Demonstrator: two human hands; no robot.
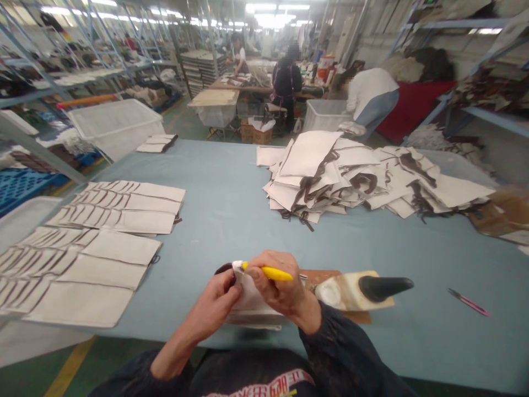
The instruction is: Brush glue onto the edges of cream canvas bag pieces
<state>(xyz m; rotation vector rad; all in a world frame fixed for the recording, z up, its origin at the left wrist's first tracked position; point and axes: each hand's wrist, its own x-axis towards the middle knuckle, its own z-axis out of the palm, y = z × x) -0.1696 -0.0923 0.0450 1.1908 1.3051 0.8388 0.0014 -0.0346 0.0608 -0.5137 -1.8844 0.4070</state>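
Observation:
A cream fabric panel (252,295) with dark brown edging lies before me at the near edge of the table. My left hand (221,295) pinches its upper left corner between thumb and fingers. In my right hand (279,281) is a yellow-handled brush (270,272), its white tip touching or just above that corner. Partly behind my right wrist, a stained, pale yellow container (345,292) with a black cone-shaped part (384,288) rests on a piece of brown board (326,273).
Overlapping rows of cream panels (119,262) lie on the left of the blue-green table (219,204). A loose heap of similar panels (314,165) fills the far right. Pink-handled snips (469,301) lie at right. Co-workers (287,77) stand beyond the table.

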